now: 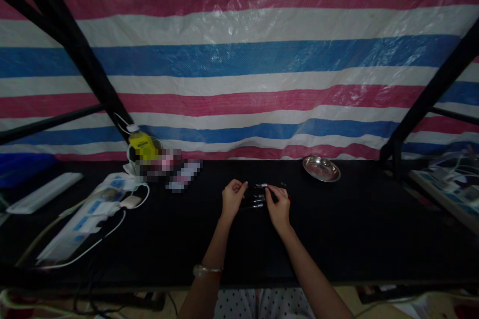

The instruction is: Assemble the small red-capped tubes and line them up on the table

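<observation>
Both my hands meet over the middle of a black table (337,229). My left hand (232,197) is curled, its fingertips pinched on the left end of a thin dark pen-like stick (257,187) with a pale tip. My right hand (279,204) is closed on the same stick from the right. Under and between the hands lie several more thin dark sticks (254,203) in a row on the table. A bracelet sits on my left wrist.
A round metal dish (322,168) stands at the back right. At the left lie a white power strip with cables (88,214), a yellow bottle (141,143) and a white bar (43,192). Black frame posts rise at both sides before a striped tarp.
</observation>
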### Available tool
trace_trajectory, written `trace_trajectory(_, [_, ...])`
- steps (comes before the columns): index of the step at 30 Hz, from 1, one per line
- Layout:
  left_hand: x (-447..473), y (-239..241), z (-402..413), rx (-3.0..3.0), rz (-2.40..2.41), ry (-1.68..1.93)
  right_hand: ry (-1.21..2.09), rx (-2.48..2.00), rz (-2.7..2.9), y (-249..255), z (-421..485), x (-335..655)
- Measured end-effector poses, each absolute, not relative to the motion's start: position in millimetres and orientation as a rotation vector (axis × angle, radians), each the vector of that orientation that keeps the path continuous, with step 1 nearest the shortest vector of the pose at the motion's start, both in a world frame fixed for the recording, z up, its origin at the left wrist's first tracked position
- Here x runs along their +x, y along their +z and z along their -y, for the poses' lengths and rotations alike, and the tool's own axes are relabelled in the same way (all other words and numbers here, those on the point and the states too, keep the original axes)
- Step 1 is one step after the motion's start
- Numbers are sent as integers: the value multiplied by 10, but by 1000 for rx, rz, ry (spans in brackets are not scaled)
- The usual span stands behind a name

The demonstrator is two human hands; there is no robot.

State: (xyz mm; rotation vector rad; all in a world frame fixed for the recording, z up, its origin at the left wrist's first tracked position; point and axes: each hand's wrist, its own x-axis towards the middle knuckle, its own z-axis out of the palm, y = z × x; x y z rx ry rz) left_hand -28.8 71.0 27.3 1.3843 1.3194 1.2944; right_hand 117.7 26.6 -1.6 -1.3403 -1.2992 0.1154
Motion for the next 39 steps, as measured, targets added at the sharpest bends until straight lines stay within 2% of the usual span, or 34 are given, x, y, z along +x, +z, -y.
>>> trace_trajectory(10, [-333,274,-677,1709,-1506,1109,121,-1544,1403,-51,-146,1199])
trace_trajectory(16, [-355,332,-621,1898,-1719,803,128,-1606,1429,-10,-131,1171])
trace_trajectory(23, [-359,364,-612,1933,-1759,760,-6,-1736,1196,-21,-35,1402])
trace_trajectory(26, [-325,378,-602,1961,-1721,817,-51,-1900,1119,-61,0,1604])
trace_trajectory(31, [-72,464,-517,2294,-1529,891,55,-2031,1153,-124,-16,1767])
trace_trajectory(39, [613,358,-433,2700,-1049,613,-54,-1861,1212,-371,-15,1842])
